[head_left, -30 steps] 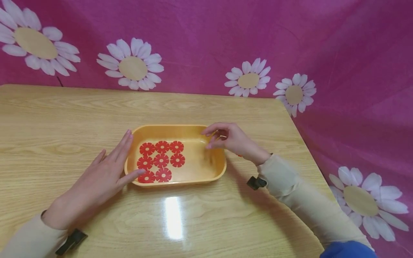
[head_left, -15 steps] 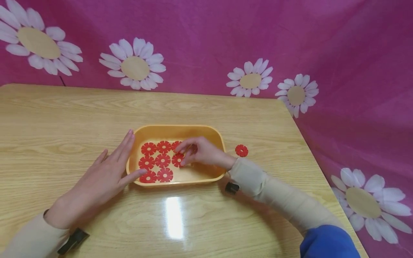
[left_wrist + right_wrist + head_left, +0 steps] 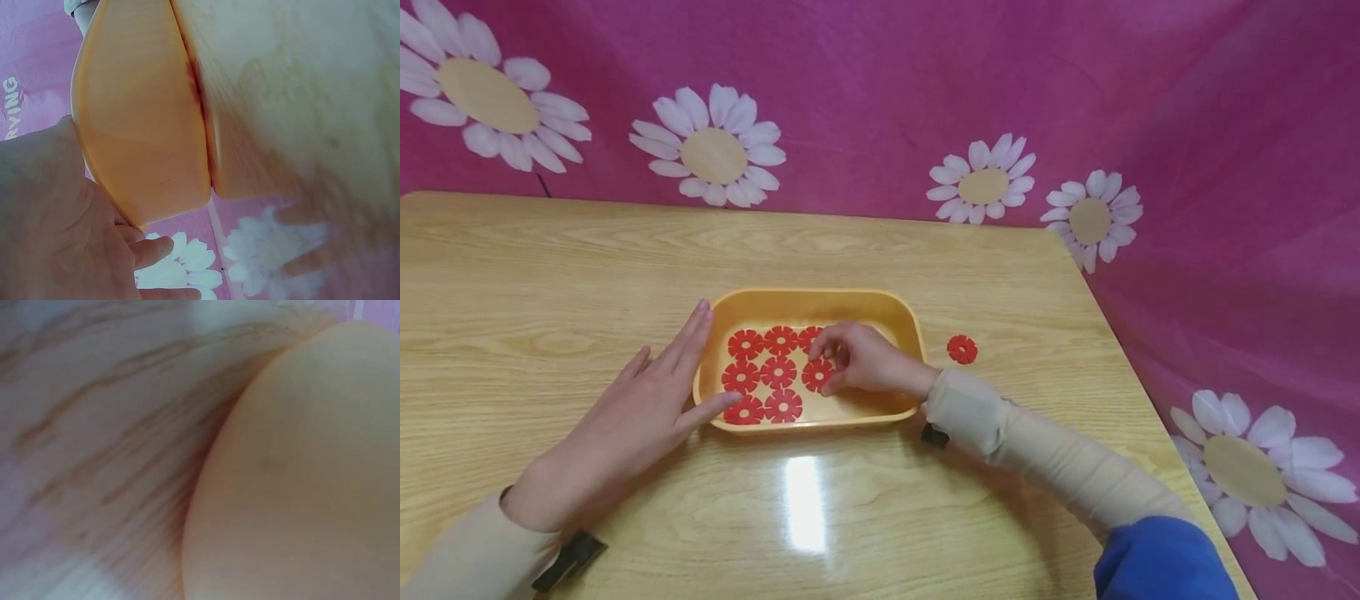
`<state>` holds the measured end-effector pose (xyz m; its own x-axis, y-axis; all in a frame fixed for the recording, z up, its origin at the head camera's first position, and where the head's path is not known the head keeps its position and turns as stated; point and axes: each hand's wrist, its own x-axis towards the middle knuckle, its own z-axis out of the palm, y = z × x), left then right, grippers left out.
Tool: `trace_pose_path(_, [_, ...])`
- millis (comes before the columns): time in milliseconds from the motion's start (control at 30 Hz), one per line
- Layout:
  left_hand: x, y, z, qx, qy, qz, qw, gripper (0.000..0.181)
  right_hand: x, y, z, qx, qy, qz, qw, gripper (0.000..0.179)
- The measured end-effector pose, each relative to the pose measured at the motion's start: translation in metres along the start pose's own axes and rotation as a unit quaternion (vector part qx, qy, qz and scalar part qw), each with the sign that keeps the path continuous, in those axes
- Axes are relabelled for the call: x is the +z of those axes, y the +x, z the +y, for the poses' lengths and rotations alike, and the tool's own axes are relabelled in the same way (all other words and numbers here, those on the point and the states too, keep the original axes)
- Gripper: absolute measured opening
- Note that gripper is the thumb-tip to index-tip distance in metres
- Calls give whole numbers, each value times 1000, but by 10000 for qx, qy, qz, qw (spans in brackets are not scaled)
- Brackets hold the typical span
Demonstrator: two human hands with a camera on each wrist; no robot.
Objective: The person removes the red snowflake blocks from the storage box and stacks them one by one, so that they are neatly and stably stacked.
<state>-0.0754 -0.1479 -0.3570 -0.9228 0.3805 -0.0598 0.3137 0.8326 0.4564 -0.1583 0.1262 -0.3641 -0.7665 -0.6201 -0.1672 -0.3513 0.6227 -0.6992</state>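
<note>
A yellow plastic tray (image 3: 880, 310) stands on the table, with several red notched discs (image 3: 778, 372) lying flat in rows in its left part. Flat against the tray's left end lies my left hand (image 3: 640, 408), fingers straight outside and thumb reaching over the rim. In the left wrist view, my left hand (image 3: 56, 212) is beside the tray's outer wall (image 3: 144, 125). Inside the tray, my right hand (image 3: 872, 360) has its thumb and curled finger at the edges of a red disc (image 3: 815, 377) in the middle row. Its fingers partly cover the disc behind.
One more red disc (image 3: 962, 350) lies on the wooden table (image 3: 625, 258) to the right of the tray. Behind and to the right hangs a magenta cloth (image 3: 850, 100) with white flowers. The tray's wall (image 3: 294, 469) fills much of the blurred right wrist view.
My right hand has come from the tray's right rim leftward to the middle-row disc, which has shifted slightly right over the last half second. My left hand has stayed in place.
</note>
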Motion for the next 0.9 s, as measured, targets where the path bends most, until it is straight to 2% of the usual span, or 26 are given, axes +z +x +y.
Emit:
trace_pose_path(333, [1,0,1,-23,-116,18,9999,100,-1,-7,-4,-129,5,205,9997,34])
trace_pose_path(467, [1,0,1,-69,-133,25,9999,101,-4,-9,-2,-104,249,173,9995,33])
trace_pose_path(567, [1,0,0,-55,-62,18,10000,101,-8,-11,-1,-65,653,130,9978,34])
trace_pose_path(733, [1,0,0,-3,3,37,10000,102,-26,-20,-2,-84,1306,297,9910,36])
trace_pose_path(900, [1,-1,1,-32,-63,77,9999,100,-55,-35,2,20,1590,700,9848,41])
